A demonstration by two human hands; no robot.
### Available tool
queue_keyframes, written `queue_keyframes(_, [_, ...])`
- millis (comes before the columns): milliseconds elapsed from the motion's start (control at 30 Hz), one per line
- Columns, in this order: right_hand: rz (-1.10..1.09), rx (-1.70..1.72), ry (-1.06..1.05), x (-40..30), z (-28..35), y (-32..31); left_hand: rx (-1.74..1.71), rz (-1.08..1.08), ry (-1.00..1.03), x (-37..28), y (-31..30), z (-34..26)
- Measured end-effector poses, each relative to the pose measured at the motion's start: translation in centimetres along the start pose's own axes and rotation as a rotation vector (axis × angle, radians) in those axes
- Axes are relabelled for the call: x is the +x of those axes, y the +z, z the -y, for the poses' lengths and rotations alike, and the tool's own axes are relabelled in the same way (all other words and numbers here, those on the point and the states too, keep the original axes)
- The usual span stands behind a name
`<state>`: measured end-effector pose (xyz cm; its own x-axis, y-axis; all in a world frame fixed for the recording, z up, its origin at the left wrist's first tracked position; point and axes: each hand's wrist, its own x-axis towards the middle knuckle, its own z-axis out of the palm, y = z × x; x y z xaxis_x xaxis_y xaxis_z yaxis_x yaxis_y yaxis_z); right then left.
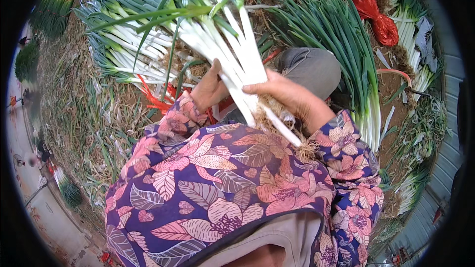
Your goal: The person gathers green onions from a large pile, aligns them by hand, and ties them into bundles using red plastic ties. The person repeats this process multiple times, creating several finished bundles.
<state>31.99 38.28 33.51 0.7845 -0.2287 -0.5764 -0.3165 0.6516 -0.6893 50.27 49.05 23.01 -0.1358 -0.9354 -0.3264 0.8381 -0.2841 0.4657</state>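
A loose bunch of large green onions (230, 55) lies across both my hands, its white stalks slanting down to the roots near my lap. My left hand (210, 85) supports the stalks from the left, thumb raised along them. Around the right side, near the root end, my right hand (282, 91) grips the bunch with its thumb over the front. One stalk with bushy roots (308, 150) sticks out lower than the others, against my floral sleeve. Green leaves fan out at the top, some bent over to the left.
Piled green onions (130, 44) lie at upper left, with more leaves and stalks (330, 26) beyond my knee (311, 67). Red plastic twine (382, 26) sits at upper right; red strips (157, 98) lie by my left wrist. Dry leaf litter (92, 129) covers the ground leftward.
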Motion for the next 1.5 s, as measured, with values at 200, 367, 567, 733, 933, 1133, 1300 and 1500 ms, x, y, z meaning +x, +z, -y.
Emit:
queue_keyframes(200, [-0.045, 0.071, -0.070, -0.2, -1.8, 1.2, 1.261, 0.213, -0.567, -1.4, -0.8, -11.0])
queue_keyframes(367, [0.006, -0.032, -0.157, 1.2, -3.4, 0.9, 1.797, 0.200, -0.023, 6.1, 8.9, -15.1])
queue_keyframes(567, [-0.125, -0.361, -0.010, 0.5, -1.8, 1.9, 2.596, 0.168, 0.011, 27.2, -3.6, -10.3])
queue_keyframes(733, [-0.121, -0.227, -0.160, 0.3, -3.2, 1.1, 2.732, 0.076, -0.464, 30.7, -8.9, -8.1])
queue_keyframes(933, [-0.098, -0.179, -0.260, 0.4, -4.0, 0.7, 2.647, -0.082, -0.243, 30.7, -4.1, -12.4])
queue_keyframes(1133, [-0.091, -0.245, -0.319, 0.4, -4.1, 1.5, 2.217, 0.126, 0.081, 25.4, 3.3, -18.2])
queue_keyframes(1300, [-0.052, -0.063, -0.447, -0.3, -3.8, 0.7, 2.095, 0.536, 0.327, 22.6, 5.7, -16.0])
queue_keyframes(1500, [-0.068, 0.180, -0.144, -7.9, -3.0, -3.8, 1.802, 0.898, -0.047, 21.0, 10.2, -8.1])
